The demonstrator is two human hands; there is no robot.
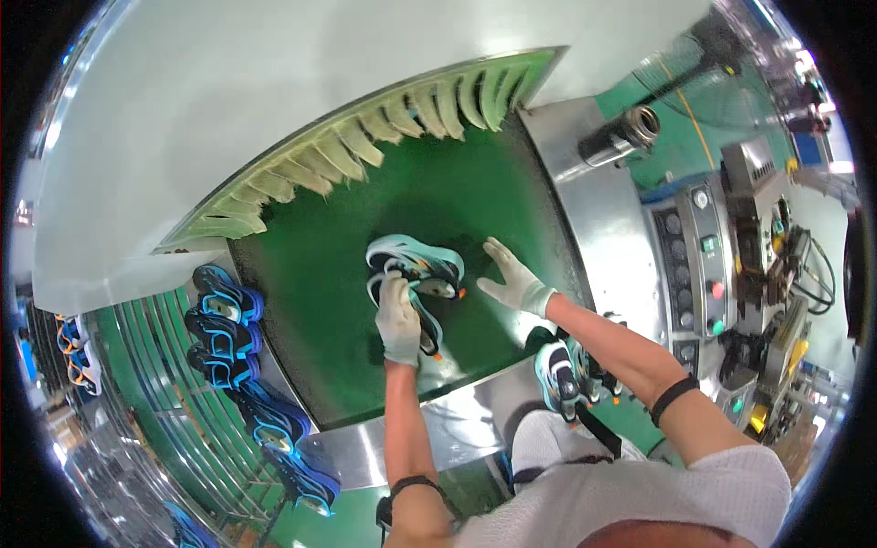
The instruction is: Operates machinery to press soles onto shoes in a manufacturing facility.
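Observation:
Two light-blue and black sneakers lie side by side on a green conveyor belt [324, 301]. My left hand [398, 320], in a white glove, has its fingers closed on the nearer sneaker [429, 329] and covers much of it. The farther sneaker [416, 255] rests against it, just beyond my fingertips. To the right of the pair, my gloved right hand [516, 281] hovers over the belt, fingers apart and holding nothing.
Green strip curtains [347, 142] hang across the machine's mouth ahead. Dark blue shoes [224, 333] line a metal rack at left. More light-blue sneakers [559, 376] stand near my body at right. A control panel [708, 260] and a dark cylinder [621, 137] are on the right.

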